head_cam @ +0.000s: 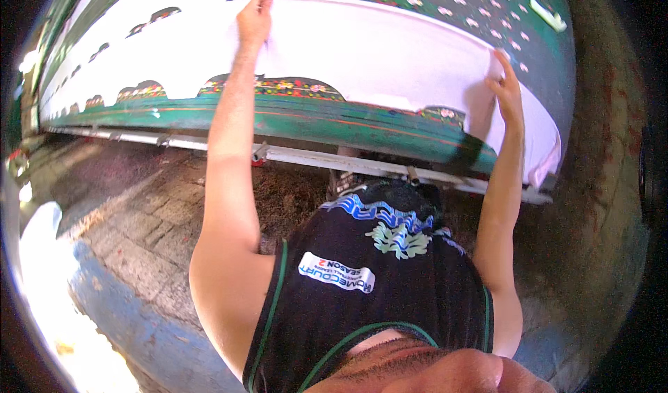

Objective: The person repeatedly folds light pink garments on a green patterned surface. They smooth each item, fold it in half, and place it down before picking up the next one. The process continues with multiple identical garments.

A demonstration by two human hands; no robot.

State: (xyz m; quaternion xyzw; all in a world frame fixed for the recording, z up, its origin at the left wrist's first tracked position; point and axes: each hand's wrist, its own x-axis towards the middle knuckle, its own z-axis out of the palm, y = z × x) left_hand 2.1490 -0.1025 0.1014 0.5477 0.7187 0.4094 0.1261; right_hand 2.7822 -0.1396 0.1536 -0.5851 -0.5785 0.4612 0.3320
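Observation:
A long piece of white cloth (365,48) lies over a green table (313,116) printed with small flower motifs. At the cloth's far edge, the fingers of my left hand (254,19) are pinched on the fabric. Farther right, my right hand (506,90) reaches that same edge; its thumb and forefinger look spread, and whether they grip the fabric is hidden. The cloth's near edge is scalloped, with printed tabletop showing between the curves. Its right end droops over the table's corner in a fold (545,171).
A pale metal rail (323,158) with short stubs runs along the table's near side. A small whitish object (548,15) rests on the tabletop at the far right. Worn paving (151,231) lies below, and a bright white shape (42,236) stands at left.

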